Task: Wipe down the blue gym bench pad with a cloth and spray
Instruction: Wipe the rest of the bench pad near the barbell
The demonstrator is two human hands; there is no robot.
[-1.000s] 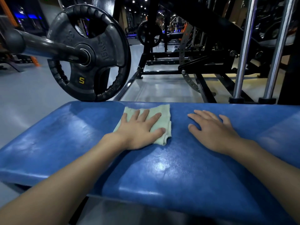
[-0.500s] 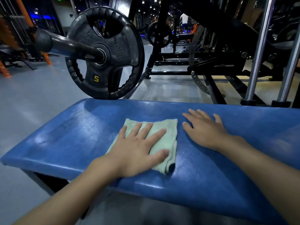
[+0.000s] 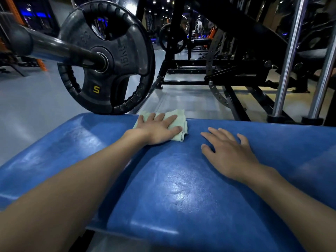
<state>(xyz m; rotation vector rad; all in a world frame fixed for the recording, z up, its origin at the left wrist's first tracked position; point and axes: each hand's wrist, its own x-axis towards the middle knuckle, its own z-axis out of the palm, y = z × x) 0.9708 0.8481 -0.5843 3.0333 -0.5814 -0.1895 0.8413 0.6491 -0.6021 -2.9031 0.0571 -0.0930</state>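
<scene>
Cloth under flat left hand

Left hand covers much of the cloth; the right edge crops the bench pad.

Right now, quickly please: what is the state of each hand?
Left hand: open, fingers flat, pressing the cloth on the bench pad.
Right hand: open, flat on the bench pad, holding nothing.

Left hand presses cloth at bench pad far edge; right hand seemingly flat.
</scene>
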